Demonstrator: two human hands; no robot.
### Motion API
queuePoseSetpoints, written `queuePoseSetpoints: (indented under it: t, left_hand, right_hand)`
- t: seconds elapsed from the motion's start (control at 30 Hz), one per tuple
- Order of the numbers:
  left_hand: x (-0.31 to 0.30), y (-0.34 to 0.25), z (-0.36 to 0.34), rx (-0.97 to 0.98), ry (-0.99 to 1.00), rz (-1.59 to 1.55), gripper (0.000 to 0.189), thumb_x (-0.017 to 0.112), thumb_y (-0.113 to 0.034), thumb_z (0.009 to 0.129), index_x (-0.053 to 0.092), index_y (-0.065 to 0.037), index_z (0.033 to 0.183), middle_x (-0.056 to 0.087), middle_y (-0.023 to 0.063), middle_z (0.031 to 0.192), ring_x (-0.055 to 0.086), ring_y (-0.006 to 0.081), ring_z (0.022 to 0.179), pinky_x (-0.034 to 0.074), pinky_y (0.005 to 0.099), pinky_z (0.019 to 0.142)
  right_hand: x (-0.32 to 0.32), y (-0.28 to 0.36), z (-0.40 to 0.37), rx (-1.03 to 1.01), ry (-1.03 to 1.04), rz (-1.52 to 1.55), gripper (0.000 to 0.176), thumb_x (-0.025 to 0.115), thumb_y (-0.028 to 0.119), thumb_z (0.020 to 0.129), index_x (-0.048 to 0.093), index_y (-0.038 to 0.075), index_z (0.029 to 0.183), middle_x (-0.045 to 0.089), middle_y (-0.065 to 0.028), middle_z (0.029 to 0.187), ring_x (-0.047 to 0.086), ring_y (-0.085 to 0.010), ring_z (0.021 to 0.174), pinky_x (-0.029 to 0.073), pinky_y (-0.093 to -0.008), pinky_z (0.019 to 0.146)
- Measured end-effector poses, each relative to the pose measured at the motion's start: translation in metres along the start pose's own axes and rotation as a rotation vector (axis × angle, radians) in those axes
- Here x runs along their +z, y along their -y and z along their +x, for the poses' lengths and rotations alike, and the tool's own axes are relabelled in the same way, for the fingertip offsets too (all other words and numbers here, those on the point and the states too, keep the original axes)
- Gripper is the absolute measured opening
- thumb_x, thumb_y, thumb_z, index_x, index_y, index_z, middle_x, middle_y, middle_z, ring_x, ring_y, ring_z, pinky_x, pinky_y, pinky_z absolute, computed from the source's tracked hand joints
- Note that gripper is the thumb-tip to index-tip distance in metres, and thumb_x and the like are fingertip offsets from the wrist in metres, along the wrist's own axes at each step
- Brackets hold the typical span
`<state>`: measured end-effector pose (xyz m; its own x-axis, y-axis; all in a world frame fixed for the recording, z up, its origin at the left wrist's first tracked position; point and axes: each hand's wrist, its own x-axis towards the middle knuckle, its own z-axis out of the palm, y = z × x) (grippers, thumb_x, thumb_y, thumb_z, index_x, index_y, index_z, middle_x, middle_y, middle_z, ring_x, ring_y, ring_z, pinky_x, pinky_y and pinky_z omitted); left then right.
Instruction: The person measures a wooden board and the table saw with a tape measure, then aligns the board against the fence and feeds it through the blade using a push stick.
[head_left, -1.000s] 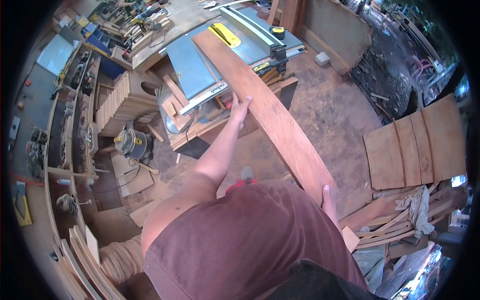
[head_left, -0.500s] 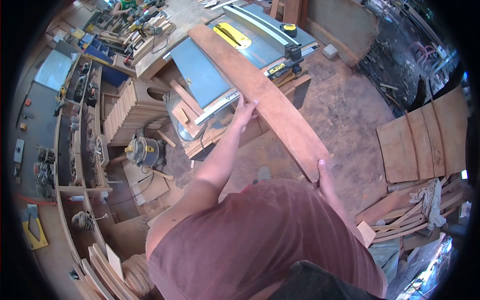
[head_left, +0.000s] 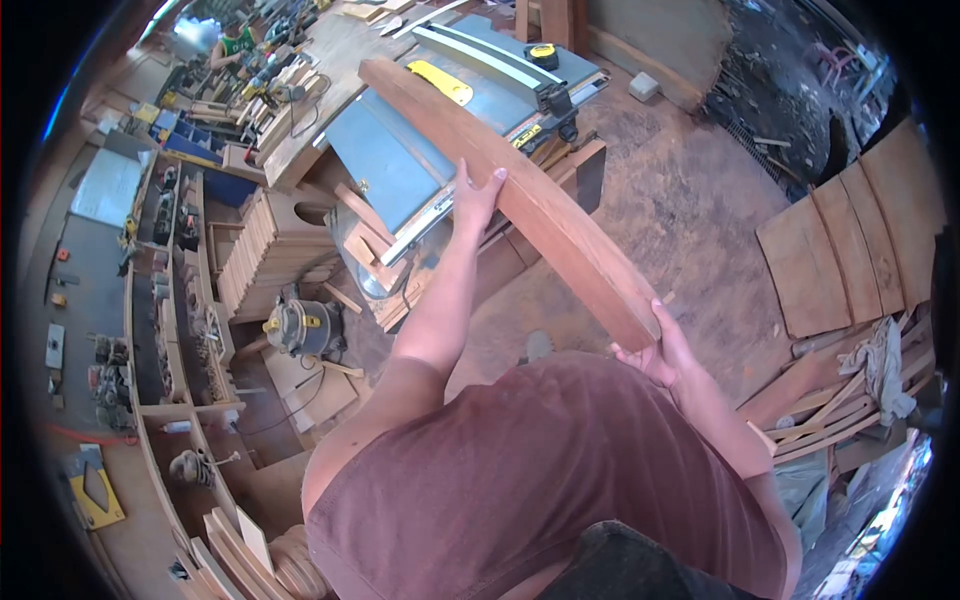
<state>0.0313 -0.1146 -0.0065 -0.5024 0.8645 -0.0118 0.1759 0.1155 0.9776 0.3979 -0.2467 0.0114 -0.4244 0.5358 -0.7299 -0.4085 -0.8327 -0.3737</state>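
A long reddish-brown wooden plank (head_left: 545,210) slants across the view, its far end over the table saw (head_left: 385,165) and its near end close to my waist. My left hand (head_left: 477,198) grips the plank's left side around mid-length, thumb on the upper edge. At the near end, my right hand (head_left: 668,350) is closed around the corner, with the thumb on top and fingers beneath. The plank is tilted, so a broad side and a narrow edge both show. It partly covers the saw's yellow insert (head_left: 440,82).
A tape measure (head_left: 541,56) lies by the saw's fence (head_left: 480,60). Shelves of tools (head_left: 160,300) and a shop vacuum (head_left: 303,325) stand left. Curved boards (head_left: 850,250) lean at right. Another person (head_left: 236,45) is at the far upper left.
The plank has rolled from lying flat to a tilt, showing its side. My right hand has shifted around its near end, and my left hand has moved slightly up and left with it.
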Motion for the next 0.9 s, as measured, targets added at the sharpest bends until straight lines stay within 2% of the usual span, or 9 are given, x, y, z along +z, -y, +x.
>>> queuePoseSetpoints:
  t: [0.07, 0.2, 0.33, 0.4, 0.5, 0.63, 0.7, 0.8, 0.9]
  left_hand:
    - [-0.004, -0.018, 0.013, 0.086, -0.074, 0.357, 0.096, 0.075, -0.040, 0.082, 0.025, 0.009, 0.147, 0.047, 0.0275, 0.140, 0.050, 0.0337, 0.128, 0.041, 0.0343, 0.105]
    - [-0.011, -0.008, 0.034, 0.074, -0.080, 0.290, 0.092, 0.074, -0.041, 0.082, 0.028, 0.008, 0.146, 0.046, 0.0287, 0.141, 0.048, 0.0345, 0.130, 0.037, 0.0361, 0.109]
    - [-0.019, -0.009, 0.028, -0.001, -0.029, 0.302, 0.091, 0.072, -0.038, 0.085, 0.023, 0.007, 0.148, 0.047, 0.0268, 0.140, 0.049, 0.0327, 0.129, 0.040, 0.0355, 0.106]
    - [-0.021, -0.029, -0.003, -0.291, 0.135, 0.139, 0.086, 0.067, -0.033, 0.091, 0.018, 0.005, 0.150, 0.053, 0.0242, 0.134, 0.051, 0.0282, 0.126, 0.041, 0.0329, 0.104]
    - [-0.016, 0.034, -0.020, -0.152, 0.311, -0.092, 0.080, 0.063, -0.028, 0.094, 0.016, 0.001, 0.151, 0.060, 0.0216, 0.124, 0.053, 0.0230, 0.122, 0.042, 0.0303, 0.102]
    - [-0.004, 0.080, -0.058, -0.085, 0.281, -0.017, 0.066, 0.061, -0.027, 0.095, 0.030, -0.002, 0.148, 0.063, 0.0199, 0.118, 0.056, 0.0223, 0.117, 0.045, 0.0319, 0.099]
    - [-0.019, 0.113, -0.046, 0.341, 0.224, 0.446, 0.060, 0.059, -0.031, 0.097, 0.037, -0.005, 0.146, 0.058, 0.0110, 0.130, 0.057, 0.0243, 0.117, 0.046, 0.0354, 0.098]
    - [-0.021, 0.080, -0.011, 0.009, -0.062, 0.064, 0.059, 0.059, -0.031, 0.097, 0.039, -0.001, 0.144, 0.052, 0.0171, 0.136, 0.057, 0.0231, 0.116, 0.045, 0.0314, 0.098]
    - [-0.007, 0.071, 0.035, 0.012, -0.056, 0.085, 0.080, 0.060, -0.039, 0.093, 0.022, 0.003, 0.150, 0.043, 0.0261, 0.143, 0.046, 0.0326, 0.131, 0.034, 0.0377, 0.110]
  right_hand:
    - [-0.012, 0.002, 0.018, 0.121, 0.265, 0.077, 0.069, 0.042, 0.057, 0.097, 0.038, 0.002, 0.138, 0.060, -0.0206, 0.110, 0.069, -0.0320, 0.079, 0.059, -0.0316, 0.055]
    - [0.005, 0.004, 0.027, 0.111, 0.251, 0.089, 0.068, 0.043, 0.056, 0.097, 0.038, 0.002, 0.138, 0.061, -0.0210, 0.107, 0.069, -0.0327, 0.070, 0.056, -0.0277, 0.046]
    - [-0.001, 0.001, 0.027, 0.013, 0.228, -0.023, 0.068, 0.045, 0.054, 0.097, 0.037, 0.002, 0.139, 0.058, -0.0237, 0.116, 0.070, -0.0317, 0.079, 0.058, -0.0278, 0.054]
    - [-0.006, 0.000, 0.019, -0.044, 0.137, -0.109, 0.068, 0.046, 0.054, 0.097, 0.036, 0.002, 0.140, 0.057, -0.0247, 0.120, 0.070, -0.0312, 0.082, 0.058, -0.0280, 0.057]
    - [-0.049, -0.003, 0.009, -0.117, 0.050, -0.278, 0.066, 0.048, 0.050, 0.098, 0.035, 0.002, 0.143, 0.053, -0.0228, 0.129, 0.069, -0.0294, 0.088, 0.058, -0.0291, 0.062]
    - [-0.107, -0.013, -0.033, -0.314, -0.073, -0.408, 0.059, 0.050, 0.040, 0.100, 0.036, 0.005, 0.144, 0.051, -0.0123, 0.136, 0.065, -0.0252, 0.099, 0.058, -0.0325, 0.063]
    - [-0.148, -0.018, -0.061, -0.347, -0.169, -0.408, 0.057, 0.049, 0.039, 0.100, 0.037, 0.005, 0.144, 0.052, -0.0112, 0.135, 0.061, -0.0254, 0.108, 0.059, -0.0386, 0.072]
    - [-0.220, -0.029, -0.108, -0.369, -0.170, -0.332, 0.059, 0.051, 0.041, 0.099, 0.037, 0.005, 0.144, 0.050, -0.0119, 0.137, 0.054, -0.0270, 0.121, 0.052, -0.0433, 0.092]
    - [-0.272, -0.040, -0.150, -0.410, -0.328, -0.203, 0.064, 0.052, 0.046, 0.098, 0.037, 0.003, 0.144, 0.048, -0.0125, 0.140, 0.051, -0.0281, 0.125, 0.044, -0.0436, 0.103]
